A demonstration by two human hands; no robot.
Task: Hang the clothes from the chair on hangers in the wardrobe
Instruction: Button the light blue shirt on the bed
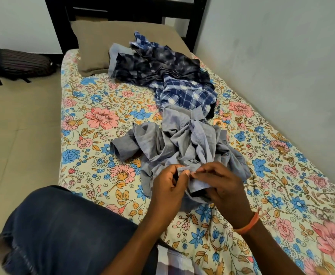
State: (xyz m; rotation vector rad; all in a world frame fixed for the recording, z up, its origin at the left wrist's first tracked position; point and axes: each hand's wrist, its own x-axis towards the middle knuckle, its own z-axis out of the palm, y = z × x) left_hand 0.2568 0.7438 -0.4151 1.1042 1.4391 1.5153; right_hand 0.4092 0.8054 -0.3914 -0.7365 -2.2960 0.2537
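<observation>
No readable text, label, brand or number anywhere here: nothing legible on the grey shirt (184, 147) (crumpled, folds hiding much of it), nor on the checked shirt (184, 92) just beyond it.

A pillow (111, 44) is lying at the far end of the bed (95, 108), with clothes (168, 80) trailing from it down the middle toward the person. Both hands, left hand (167, 187) beside right hand (220, 185), are meeting over the near shirt (182, 143). A bag (21, 63) is sitting on the floor (19, 124) left of the bed.
</observation>
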